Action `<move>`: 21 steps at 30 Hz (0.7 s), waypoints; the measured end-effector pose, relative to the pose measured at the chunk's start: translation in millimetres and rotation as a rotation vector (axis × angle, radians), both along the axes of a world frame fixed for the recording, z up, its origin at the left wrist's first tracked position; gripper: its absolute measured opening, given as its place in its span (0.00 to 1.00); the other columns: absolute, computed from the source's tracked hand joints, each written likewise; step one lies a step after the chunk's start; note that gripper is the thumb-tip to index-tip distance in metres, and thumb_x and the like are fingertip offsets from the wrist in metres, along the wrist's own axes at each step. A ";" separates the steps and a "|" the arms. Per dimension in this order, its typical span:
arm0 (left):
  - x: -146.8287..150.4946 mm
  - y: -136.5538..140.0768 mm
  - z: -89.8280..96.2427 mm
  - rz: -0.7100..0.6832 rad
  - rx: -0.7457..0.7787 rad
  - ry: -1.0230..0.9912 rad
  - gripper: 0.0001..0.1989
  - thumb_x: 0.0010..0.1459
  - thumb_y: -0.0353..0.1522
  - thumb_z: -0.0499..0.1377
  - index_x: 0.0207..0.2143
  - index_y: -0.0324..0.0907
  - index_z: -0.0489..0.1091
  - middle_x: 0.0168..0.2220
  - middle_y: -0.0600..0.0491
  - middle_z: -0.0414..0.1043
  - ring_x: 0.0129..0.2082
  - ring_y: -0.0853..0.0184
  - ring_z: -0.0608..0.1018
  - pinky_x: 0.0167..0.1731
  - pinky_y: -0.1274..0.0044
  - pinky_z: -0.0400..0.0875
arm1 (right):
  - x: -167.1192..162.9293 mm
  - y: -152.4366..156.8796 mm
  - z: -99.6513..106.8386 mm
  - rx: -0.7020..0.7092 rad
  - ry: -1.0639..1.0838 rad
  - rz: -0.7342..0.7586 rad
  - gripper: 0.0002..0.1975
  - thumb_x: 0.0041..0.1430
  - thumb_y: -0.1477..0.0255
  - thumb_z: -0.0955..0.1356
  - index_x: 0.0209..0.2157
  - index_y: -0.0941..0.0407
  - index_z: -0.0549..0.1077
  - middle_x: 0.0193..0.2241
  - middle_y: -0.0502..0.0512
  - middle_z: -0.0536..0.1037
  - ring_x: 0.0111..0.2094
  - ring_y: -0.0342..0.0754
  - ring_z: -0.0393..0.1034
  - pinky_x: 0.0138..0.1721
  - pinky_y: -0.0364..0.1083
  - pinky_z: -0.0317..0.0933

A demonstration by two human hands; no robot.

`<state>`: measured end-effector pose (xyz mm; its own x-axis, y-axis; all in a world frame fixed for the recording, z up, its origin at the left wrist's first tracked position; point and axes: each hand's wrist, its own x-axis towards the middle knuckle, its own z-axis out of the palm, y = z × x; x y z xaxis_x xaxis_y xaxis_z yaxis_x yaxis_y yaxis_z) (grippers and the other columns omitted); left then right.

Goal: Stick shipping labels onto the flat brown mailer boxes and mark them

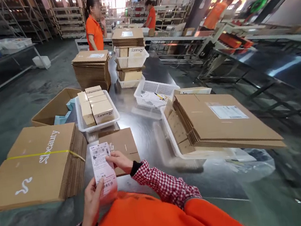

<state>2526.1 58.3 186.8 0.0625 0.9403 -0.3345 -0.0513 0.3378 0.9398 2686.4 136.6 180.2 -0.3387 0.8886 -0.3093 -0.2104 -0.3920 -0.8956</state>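
A long printed shipping label (100,156) hangs between both hands, in front of my body. My left hand (92,198) pinches its lower left edge with the thumb on top. Higher up, my right hand (120,160) is closed on the label's right edge. Beneath and behind the label lies a flat brown cardboard piece (125,141) with white print, partly covered by my right hand. Just beyond it, a white basket (83,130) holds several cream boxes (101,107).
Strapped flat cartons (33,160) are stacked at left. At right, more flat cartons (224,117) lie over a white basket (170,134). A perforated basket (157,85) holds papers and a pen. Further back stand loaded baskets and a carton stack (91,70). Co-workers in orange (93,31) stand beyond the metal table (149,139).
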 end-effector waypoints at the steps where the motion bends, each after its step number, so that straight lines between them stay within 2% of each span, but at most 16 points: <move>1: 1.8 3.8 3.1 -0.001 0.002 0.025 0.24 0.49 0.47 0.62 0.40 0.36 0.73 0.39 0.46 0.79 0.40 0.58 0.77 0.37 0.73 0.72 | 0.0 3.1 -0.4 -0.004 0.001 0.009 0.23 0.43 0.52 0.71 0.27 0.59 0.71 0.21 0.49 0.71 0.21 0.40 0.62 0.23 0.41 0.55; 5: 5.7 19.0 7.9 0.009 0.003 0.116 0.24 0.49 0.48 0.62 0.38 0.35 0.75 0.36 0.46 0.79 0.36 0.59 0.78 0.36 0.74 0.71 | -0.5 16.6 -3.4 -0.016 0.012 0.052 0.23 0.41 0.52 0.72 0.26 0.60 0.71 0.21 0.49 0.71 0.21 0.40 0.62 0.23 0.41 0.55; 11: 6.8 35.2 -2.9 0.056 -0.008 0.118 0.22 0.48 0.47 0.64 0.28 0.35 0.74 0.26 0.50 0.76 0.28 0.62 0.76 0.31 0.74 0.71 | -1.7 37.5 -9.8 -0.029 0.051 0.111 0.24 0.41 0.53 0.72 0.28 0.61 0.73 0.23 0.50 0.73 0.23 0.40 0.64 0.25 0.41 0.56; 14: 9.6 40.9 -4.5 0.099 -0.045 0.063 0.22 0.47 0.47 0.64 0.31 0.34 0.74 0.26 0.50 0.76 0.28 0.63 0.76 0.32 0.74 0.71 | -3.6 43.7 -14.8 -0.024 0.046 0.135 0.24 0.42 0.52 0.72 0.28 0.61 0.72 0.23 0.50 0.73 0.23 0.40 0.64 0.24 0.40 0.56; 16: 10.6 43.5 -4.2 0.117 -0.068 0.032 0.24 0.47 0.47 0.64 0.34 0.33 0.75 0.29 0.48 0.77 0.29 0.61 0.77 0.32 0.74 0.72 | -1.8 50.3 -15.1 0.001 0.018 0.194 0.23 0.47 0.52 0.70 0.28 0.61 0.72 0.23 0.50 0.73 0.23 0.40 0.64 0.24 0.40 0.57; 17: 10.4 44.3 -4.2 0.121 -0.077 0.030 0.25 0.46 0.47 0.64 0.35 0.33 0.75 0.29 0.47 0.78 0.30 0.60 0.77 0.32 0.73 0.72 | 1.2 56.7 -13.3 0.035 -0.025 0.244 0.21 0.51 0.54 0.68 0.29 0.60 0.72 0.23 0.51 0.73 0.23 0.41 0.65 0.24 0.41 0.58; 19: 9.2 45.0 -5.0 0.141 -0.099 0.054 0.26 0.45 0.48 0.65 0.34 0.33 0.75 0.29 0.47 0.78 0.30 0.58 0.78 0.31 0.73 0.73 | 13.1 79.3 -5.6 0.197 -0.262 0.300 0.18 0.60 0.58 0.63 0.35 0.60 0.73 0.27 0.52 0.75 0.26 0.43 0.69 0.28 0.42 0.64; 21: 8.4 45.2 -7.0 0.167 -0.125 0.065 0.26 0.44 0.49 0.65 0.33 0.33 0.75 0.29 0.46 0.79 0.30 0.57 0.79 0.32 0.72 0.74 | 31.9 116.2 7.4 0.407 -0.594 0.233 0.17 0.65 0.65 0.57 0.45 0.59 0.71 0.36 0.56 0.78 0.35 0.46 0.72 0.37 0.46 0.67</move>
<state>2534.4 103.5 179.8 -0.1160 0.8866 -0.4477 -0.0569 0.4441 0.8942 2718.3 252.8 187.6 -0.4101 0.8976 -0.1616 0.4008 0.0182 -0.9160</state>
